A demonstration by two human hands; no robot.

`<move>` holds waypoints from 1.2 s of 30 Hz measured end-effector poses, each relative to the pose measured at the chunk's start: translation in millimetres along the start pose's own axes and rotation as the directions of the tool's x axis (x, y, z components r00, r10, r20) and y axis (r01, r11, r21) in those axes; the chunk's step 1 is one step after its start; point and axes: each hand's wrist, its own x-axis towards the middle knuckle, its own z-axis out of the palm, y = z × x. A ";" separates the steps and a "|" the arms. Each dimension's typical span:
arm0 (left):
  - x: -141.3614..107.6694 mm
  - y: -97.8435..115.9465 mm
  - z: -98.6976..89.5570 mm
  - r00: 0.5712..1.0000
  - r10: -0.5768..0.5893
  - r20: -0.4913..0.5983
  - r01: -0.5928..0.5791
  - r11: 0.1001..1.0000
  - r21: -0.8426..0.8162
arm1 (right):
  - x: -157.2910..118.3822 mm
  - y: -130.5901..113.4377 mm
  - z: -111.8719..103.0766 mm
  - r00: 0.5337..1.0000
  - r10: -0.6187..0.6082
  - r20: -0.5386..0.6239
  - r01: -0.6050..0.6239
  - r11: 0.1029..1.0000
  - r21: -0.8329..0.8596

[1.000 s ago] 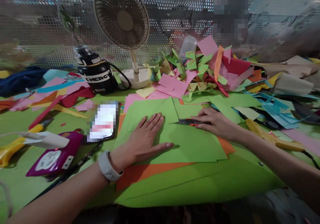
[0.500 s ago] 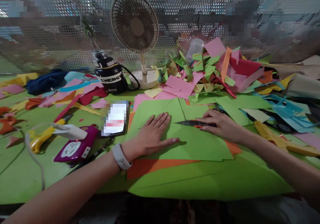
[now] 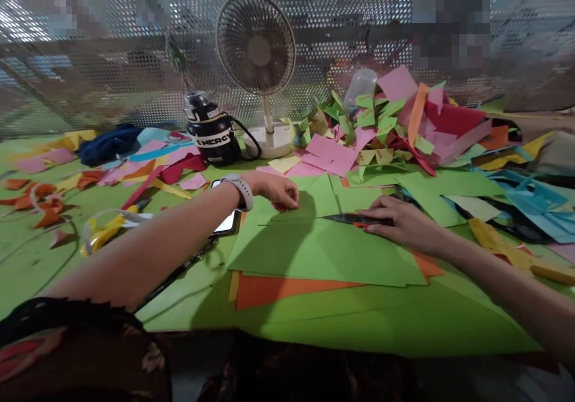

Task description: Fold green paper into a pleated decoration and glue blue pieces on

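My left hand point(image 3: 279, 191), with a pale watch band on its wrist, is over the upper left of the green sheets point(image 3: 323, 252). Its fingers are curled in together. Whether they pinch a paper edge is hidden. In my right hand point(image 3: 395, 222) is a pair of dark, pointed scissors point(image 3: 348, 218) with red-orange on the handle. The blades look closed and point left, low over the paper. A smaller green piece point(image 3: 314, 195) lies on the larger sheets. An orange sheet point(image 3: 287, 289) sticks out below them.
A phone point(image 3: 227, 225) is partly covered by my left forearm. Behind stand a black bottle point(image 3: 213, 138) and a fan point(image 3: 258, 51). Colourful paper scraps point(image 3: 332, 153) pile up at the back. A yellow tool point(image 3: 498, 246) lies right, a yellow-handled one point(image 3: 105, 231) left.
My left hand has gone from lying flat on the green sheets to curled fingers farther back. The scissors stay in my right hand in nearly the same place. The view has shifted slightly.
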 end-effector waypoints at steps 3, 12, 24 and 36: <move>0.8 -0.9 0.3 0.999 0.005 0.050 -0.003 1.000 -0.027 | 4.1 -7.6 4.2 1.000 0.004 -0.017 -0.004 1.000 -0.007; 2.5 0.5 -0.1 0.997 -0.014 0.077 0.017 0.999 -0.029 | 2.1 -10.5 0.7 1.000 -0.021 -0.004 0.021 1.000 0.019; 1.1 1.2 -1.1 0.997 -0.013 0.078 0.013 1.000 0.011 | 11.6 -22.8 6.7 1.000 -0.025 0.019 0.024 0.999 0.030; 0.2 4.5 -2.1 0.994 -0.006 0.108 0.004 1.000 0.021 | 17.4 -37.1 15.2 1.000 0.002 -0.015 -0.003 1.000 -0.020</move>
